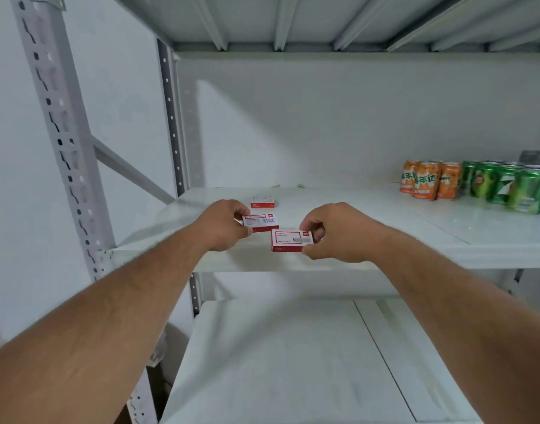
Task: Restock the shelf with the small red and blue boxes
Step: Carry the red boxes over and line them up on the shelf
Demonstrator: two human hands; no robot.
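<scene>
Three small red and white boxes are at the left part of the white middle shelf [385, 215]. The farthest box [263, 201] lies alone on the shelf. My left hand [224, 224] pinches the left end of the second box [262, 222], just in front of it. My right hand [333, 231] pinches the right end of the third box [288, 241], nearest the shelf's front edge. I cannot tell whether the two held boxes touch the shelf. No blue box is in view.
Orange soda cans [427, 180] and green soda cans [507, 188] stand in groups at the back right of the same shelf. A perforated grey upright [57, 123] rises at the left. A lower white shelf [293, 362] lies below, and another shelf's underside [323, 19] runs overhead.
</scene>
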